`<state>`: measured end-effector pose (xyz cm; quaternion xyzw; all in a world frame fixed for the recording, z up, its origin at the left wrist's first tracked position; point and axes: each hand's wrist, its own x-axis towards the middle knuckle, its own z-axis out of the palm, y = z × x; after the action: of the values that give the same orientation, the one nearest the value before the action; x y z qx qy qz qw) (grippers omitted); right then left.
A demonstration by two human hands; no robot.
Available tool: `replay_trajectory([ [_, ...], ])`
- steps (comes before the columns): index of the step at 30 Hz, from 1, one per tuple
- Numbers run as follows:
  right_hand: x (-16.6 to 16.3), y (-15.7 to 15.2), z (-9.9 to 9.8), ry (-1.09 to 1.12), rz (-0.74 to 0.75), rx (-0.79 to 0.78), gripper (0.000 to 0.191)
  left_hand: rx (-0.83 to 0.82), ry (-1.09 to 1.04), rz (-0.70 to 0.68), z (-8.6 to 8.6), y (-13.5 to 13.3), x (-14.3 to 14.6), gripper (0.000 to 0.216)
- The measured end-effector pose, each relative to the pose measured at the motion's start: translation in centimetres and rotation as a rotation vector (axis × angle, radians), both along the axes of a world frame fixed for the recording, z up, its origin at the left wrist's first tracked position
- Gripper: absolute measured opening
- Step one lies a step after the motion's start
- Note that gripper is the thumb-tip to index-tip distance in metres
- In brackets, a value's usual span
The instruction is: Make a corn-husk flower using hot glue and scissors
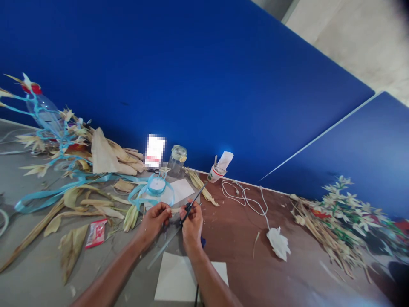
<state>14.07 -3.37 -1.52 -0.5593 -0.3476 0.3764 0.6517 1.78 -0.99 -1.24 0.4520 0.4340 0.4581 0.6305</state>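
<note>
My left hand (158,216) is closed, pinching a small pale piece of dried husk (175,210) that reaches across to my right fingertips. My right hand (193,224) is wrapped round a slim dark tool (198,196), its thin end pointing up and to the right; its exact kind is unclear. A translucent grey rod (163,248) slants down to the left from beneath the hands. White paper (172,277) lies below my right forearm, beside a thin black cord (196,294). Just beyond my hands sits a spool of light blue ribbon (156,186).
Dried husks (73,251), a red packet (96,233) and a bottle (47,113) with husk flowers lie left. Along the blue partition (204,85) stand a glass jar (177,162) and a cup (216,174). White cable (246,194), crumpled tissue (278,243) and a flower bundle (332,230) are right.
</note>
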Motion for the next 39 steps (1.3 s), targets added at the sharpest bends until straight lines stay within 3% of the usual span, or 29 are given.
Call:
replay_trajectory([
  [4, -0.3, 0.0, -0.1, 0.011, 0.002, 0.016, 0.042, -0.105, -0.221, 0.048, -0.2, -0.1, 0.1, 0.031],
  [8, -0.5, -0.1, -0.1, 0.047, -0.027, 0.019, 0.045, -0.215, -0.391, 0.006, 0.1, -0.6, 0.5, 0.034],
  [21, -1.8, -0.4, 0.1, -0.031, 0.047, 0.041, 0.039, -0.217, -0.395, 0.08, 0.4, -0.5, 0.6, 0.028],
  [28, -1.8, -1.5, 0.0, -0.143, 0.206, 0.023, 0.04, -0.131, -0.353, 0.174, 0.3, 0.3, -0.2, 0.03],
  [34, -1.3, -2.4, -0.4, -0.359, 0.326, -0.039, 0.044, -0.035, -0.206, 0.239, 0.5, 0.7, -0.8, 0.044],
  [39, -1.1, -2.8, 0.5, -0.609, 0.356, -0.042, 0.042, 0.004, -0.19, 0.328, 0.6, 0.9, -0.9, 0.047],
])
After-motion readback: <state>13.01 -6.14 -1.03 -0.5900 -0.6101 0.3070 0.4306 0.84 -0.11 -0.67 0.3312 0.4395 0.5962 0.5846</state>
